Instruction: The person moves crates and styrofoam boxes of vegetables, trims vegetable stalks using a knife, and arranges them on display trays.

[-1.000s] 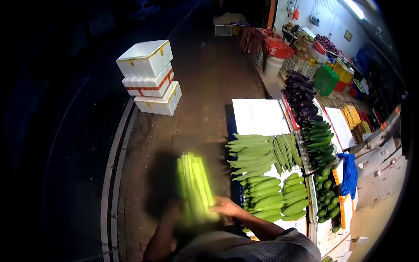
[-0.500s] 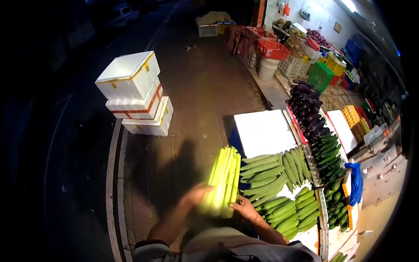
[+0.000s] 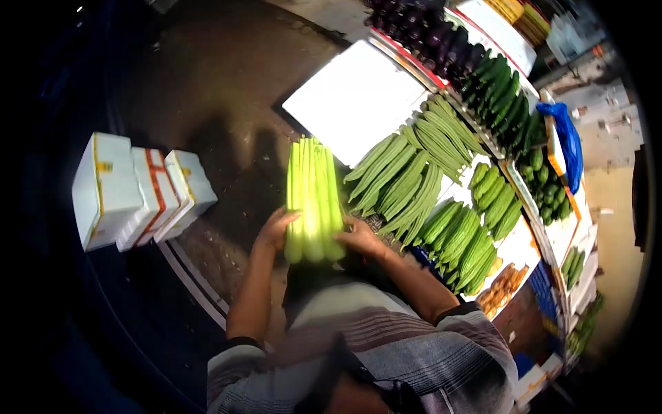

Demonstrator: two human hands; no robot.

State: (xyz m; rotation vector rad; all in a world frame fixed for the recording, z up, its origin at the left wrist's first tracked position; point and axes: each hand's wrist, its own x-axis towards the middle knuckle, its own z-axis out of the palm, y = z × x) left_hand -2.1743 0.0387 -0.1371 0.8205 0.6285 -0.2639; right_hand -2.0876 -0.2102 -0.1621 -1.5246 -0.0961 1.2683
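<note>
A bundle of long, pale-green vegetables (image 3: 314,200) is held upright in front of my body. Their lower ends are rounded, the upper ends narrower; the exact kind is unclear. My left hand (image 3: 277,229) grips the bundle's left side, thumb on the front. On the opposite side my right hand (image 3: 360,236) presses against it low down, fingers partly hidden behind. Right of the bundle lie long, thin green gourds (image 3: 400,172) in fanned rows. Nearer to my right forearm are ridged bitter gourds (image 3: 458,238).
A white foam board (image 3: 355,100) lies beyond the bundle. Eggplants (image 3: 431,38), dark-green cucumbers (image 3: 500,93) and brown roots (image 3: 503,290) fill the stall at right. A blue plastic bag (image 3: 567,141) hangs there. Several white foam boxes (image 3: 107,196) are stacked at left by the kerb.
My view has tilted down and swung round, so the boxes and stall appear rotated. The bundle stands straighter, still between both hands.
</note>
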